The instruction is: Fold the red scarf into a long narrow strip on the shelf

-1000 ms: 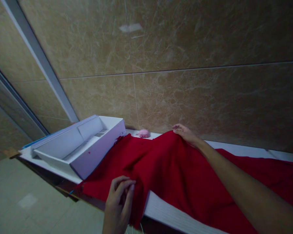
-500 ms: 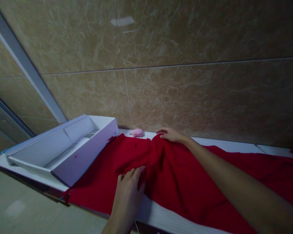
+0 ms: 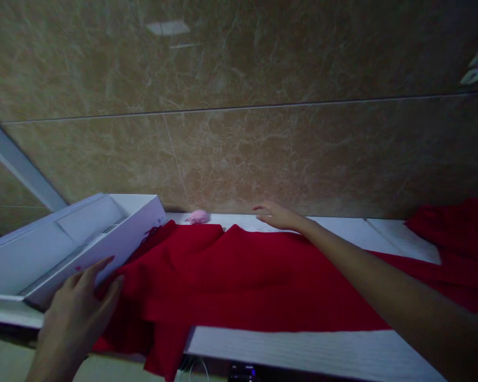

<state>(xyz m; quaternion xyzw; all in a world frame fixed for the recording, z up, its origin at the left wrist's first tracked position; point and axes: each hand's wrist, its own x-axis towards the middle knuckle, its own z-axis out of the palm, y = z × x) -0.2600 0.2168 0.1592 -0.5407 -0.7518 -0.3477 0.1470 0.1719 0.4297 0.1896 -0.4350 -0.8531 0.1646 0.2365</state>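
Note:
A long red scarf (image 3: 255, 281) with a fringed left end lies along the narrow white table, its surface wrinkled on the left. Part of that end droops over the front edge. My left hand (image 3: 79, 305) is at the scarf's left end beside the white box, thumb and fingers apart, holding nothing I can see. Near the scarf's back edge, my right hand (image 3: 279, 216) hovers with fingers stretched out and nothing in them. The far right of the scarf is bunched into a dark heap.
An open white box (image 3: 119, 233) stands at the left end of the table (image 3: 302, 347). A small pink plush-like item (image 3: 198, 216) sits by the tiled wall (image 3: 263, 159). Below the front edge are a white cable (image 3: 199, 366) and a dark device (image 3: 242, 371).
My left hand has moved left to the scarf's end and opened. My right hand has let go of the back edge. The scarf's left part has shifted, its front corner now drooping. The view has turned right.

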